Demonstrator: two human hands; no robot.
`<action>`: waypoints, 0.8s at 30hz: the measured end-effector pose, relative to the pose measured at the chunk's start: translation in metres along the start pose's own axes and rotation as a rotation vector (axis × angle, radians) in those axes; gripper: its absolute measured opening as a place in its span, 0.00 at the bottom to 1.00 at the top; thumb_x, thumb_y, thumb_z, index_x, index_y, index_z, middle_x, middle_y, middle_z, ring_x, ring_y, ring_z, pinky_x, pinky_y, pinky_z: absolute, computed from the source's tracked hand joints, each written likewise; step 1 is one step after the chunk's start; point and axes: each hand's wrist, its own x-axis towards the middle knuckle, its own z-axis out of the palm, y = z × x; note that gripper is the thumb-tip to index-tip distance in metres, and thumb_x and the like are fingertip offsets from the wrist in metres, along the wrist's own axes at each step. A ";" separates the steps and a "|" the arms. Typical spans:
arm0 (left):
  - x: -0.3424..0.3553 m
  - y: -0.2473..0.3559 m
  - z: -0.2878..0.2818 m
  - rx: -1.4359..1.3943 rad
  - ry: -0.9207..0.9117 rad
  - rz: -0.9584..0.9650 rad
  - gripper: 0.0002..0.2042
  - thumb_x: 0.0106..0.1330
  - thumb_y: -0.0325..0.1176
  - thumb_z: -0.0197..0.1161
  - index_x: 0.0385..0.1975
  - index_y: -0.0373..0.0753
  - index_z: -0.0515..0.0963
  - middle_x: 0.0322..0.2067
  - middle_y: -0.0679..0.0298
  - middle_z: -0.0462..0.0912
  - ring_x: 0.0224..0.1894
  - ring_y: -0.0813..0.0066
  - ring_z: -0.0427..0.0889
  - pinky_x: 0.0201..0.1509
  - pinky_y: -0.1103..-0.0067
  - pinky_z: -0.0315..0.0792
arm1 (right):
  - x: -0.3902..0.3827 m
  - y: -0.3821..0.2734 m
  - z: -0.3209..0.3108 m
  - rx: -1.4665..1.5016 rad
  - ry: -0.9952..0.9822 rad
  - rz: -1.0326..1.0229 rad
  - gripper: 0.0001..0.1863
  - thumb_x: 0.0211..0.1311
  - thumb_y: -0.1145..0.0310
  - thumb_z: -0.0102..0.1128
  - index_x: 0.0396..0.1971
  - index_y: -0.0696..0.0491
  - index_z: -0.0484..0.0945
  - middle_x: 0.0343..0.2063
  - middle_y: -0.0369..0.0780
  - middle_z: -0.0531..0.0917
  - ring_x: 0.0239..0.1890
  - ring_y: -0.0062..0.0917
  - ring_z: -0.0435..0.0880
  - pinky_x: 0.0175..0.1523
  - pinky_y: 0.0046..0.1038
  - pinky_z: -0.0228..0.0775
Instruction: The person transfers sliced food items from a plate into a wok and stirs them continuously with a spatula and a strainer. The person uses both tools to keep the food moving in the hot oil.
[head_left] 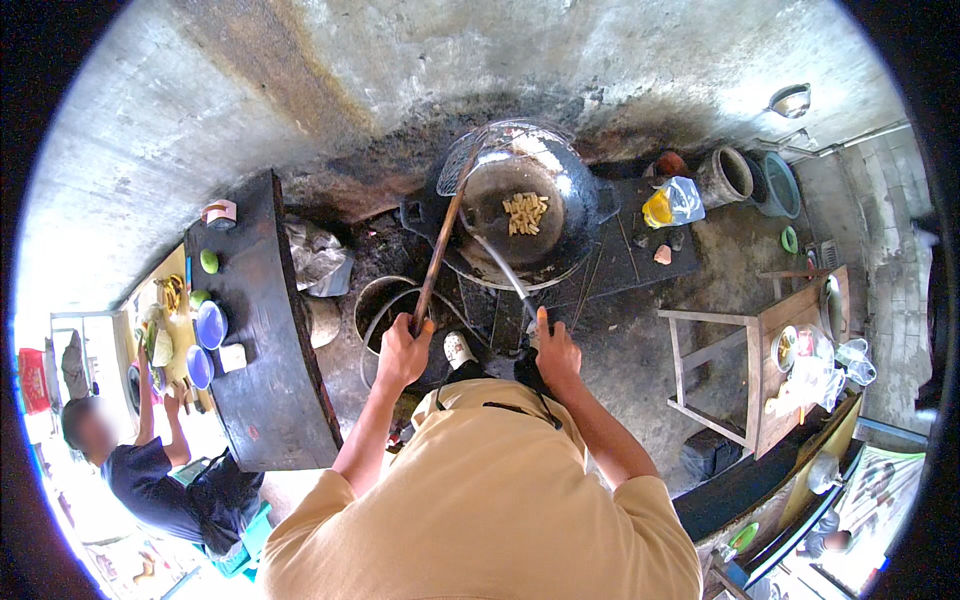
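A large black wok (455, 245) with side handles stands before me, and a cluster of short, pale golden food pieces (525, 214) lies inside it. My left hand (404, 355) is closed around the long wooden handle of a wire skimmer (446, 232); its mesh head rests at the far left rim of the wok. My right hand (558, 352) grips a long metal cooking utensil (505, 262) that slopes into the wok left of the food. I cannot make out the shape of that utensil's head.
A dark table (255, 370) with purple bowls (211, 325) stands at left, where another person (160, 480) sits. A bucket (375, 300) is close on my left. Right are a bag of yellow liquid (672, 203), tubs (778, 185) and a wooden stool-like table (770, 400).
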 end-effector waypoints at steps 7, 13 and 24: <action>-0.002 0.002 0.002 0.029 -0.009 -0.041 0.21 0.67 0.45 0.61 0.42 0.27 0.76 0.32 0.34 0.81 0.42 0.34 0.81 0.44 0.55 0.73 | -0.011 0.016 -0.021 0.057 0.070 0.073 0.46 0.52 0.74 0.62 0.73 0.46 0.54 0.44 0.49 0.75 0.42 0.45 0.84 0.40 0.44 0.82; -0.001 0.001 0.005 0.058 0.006 -0.016 0.22 0.67 0.45 0.62 0.43 0.27 0.76 0.31 0.34 0.81 0.41 0.35 0.81 0.44 0.55 0.73 | -0.042 0.030 -0.018 0.012 -0.044 -0.156 0.42 0.55 0.76 0.58 0.72 0.44 0.58 0.41 0.47 0.73 0.38 0.45 0.82 0.35 0.47 0.79; 0.013 -0.018 0.036 0.096 -0.027 -0.047 0.22 0.67 0.46 0.62 0.46 0.29 0.75 0.32 0.36 0.83 0.41 0.35 0.82 0.45 0.54 0.76 | -0.031 0.044 -0.091 0.372 0.133 0.238 0.26 0.64 0.65 0.62 0.62 0.52 0.75 0.38 0.51 0.85 0.40 0.46 0.84 0.48 0.45 0.75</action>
